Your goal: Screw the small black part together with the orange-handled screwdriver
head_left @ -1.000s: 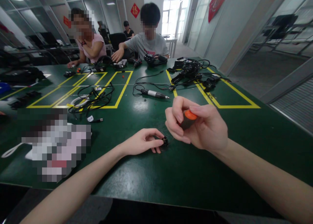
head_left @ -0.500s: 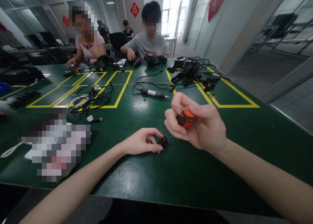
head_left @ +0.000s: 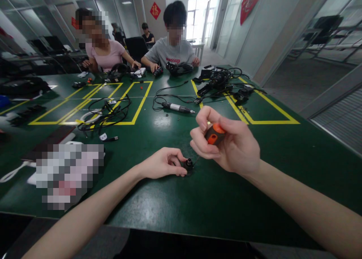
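My left hand rests on the green table, thumb and fingers closed around a small round black part with a short raised neck on top. Held above and to the right of it, my right hand grips a screwdriver by its orange and black handle. A thin shaft slants down from under my fingers toward the side of the black part; whether the tip touches it I cannot tell. Beyond my hands lies a grey and black pen-shaped electric screwdriver with a cable.
Coiled black cables lie at left, near a dark phone-like slab and a blurred-out pouch. A heap of black cables and devices sits at far right. Yellow tape marks the green table. Two people sit opposite.
The screwdriver handle has turned in my right hand, and its shaft now shows. My left hand stays on the black part. Across the table, the person in pink has shifted their arms.
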{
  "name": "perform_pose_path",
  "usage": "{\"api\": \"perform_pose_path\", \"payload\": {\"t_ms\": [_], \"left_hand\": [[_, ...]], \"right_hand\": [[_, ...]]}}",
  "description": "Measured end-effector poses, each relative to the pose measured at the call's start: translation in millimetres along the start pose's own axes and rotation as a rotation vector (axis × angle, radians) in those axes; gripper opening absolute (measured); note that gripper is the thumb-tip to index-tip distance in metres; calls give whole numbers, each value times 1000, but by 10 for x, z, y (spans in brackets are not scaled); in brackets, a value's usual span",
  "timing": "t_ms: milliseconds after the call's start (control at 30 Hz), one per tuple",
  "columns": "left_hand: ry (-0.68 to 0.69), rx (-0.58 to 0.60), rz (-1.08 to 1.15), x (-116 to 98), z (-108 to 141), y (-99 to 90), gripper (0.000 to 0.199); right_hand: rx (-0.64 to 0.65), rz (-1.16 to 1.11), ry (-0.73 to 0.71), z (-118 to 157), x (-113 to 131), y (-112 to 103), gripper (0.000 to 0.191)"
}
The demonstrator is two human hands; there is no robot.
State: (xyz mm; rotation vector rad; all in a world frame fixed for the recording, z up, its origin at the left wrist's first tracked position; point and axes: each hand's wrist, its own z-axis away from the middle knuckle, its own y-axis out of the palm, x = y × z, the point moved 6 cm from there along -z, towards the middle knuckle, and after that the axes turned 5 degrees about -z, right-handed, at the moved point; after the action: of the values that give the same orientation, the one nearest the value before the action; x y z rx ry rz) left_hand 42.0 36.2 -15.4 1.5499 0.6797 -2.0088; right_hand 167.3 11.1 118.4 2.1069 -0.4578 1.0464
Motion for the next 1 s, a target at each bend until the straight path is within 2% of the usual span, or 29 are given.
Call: {"api": "perform_pose_path", "payload": {"t_ms": [100, 200, 400, 633, 733, 900, 1000], "left_hand": [[17, 12, -13, -16, 3, 5, 38], [30, 25, -6, -23, 7, 7, 37], [45, 38, 12, -27, 7, -5, 37], [32, 46, -47, -27, 8, -19, 38], [19, 20, -73, -23, 9, -11, 41], [12, -39, -54, -3, 1, 1, 40], [10, -35, -61, 9, -9, 0, 39]], "right_hand": [[7, 54, -7, 12, -7, -13, 26], [33, 111, -36, 2, 0, -8, 33], [32, 21, 13, -3, -32, 19, 48], [45, 75, -20, 37, -20, 16, 31], [51, 99, -44, 12, 8, 7, 35], [64, 30, 39, 9, -11, 24, 53], [83, 25, 37, 37, -12, 46, 45]]}}
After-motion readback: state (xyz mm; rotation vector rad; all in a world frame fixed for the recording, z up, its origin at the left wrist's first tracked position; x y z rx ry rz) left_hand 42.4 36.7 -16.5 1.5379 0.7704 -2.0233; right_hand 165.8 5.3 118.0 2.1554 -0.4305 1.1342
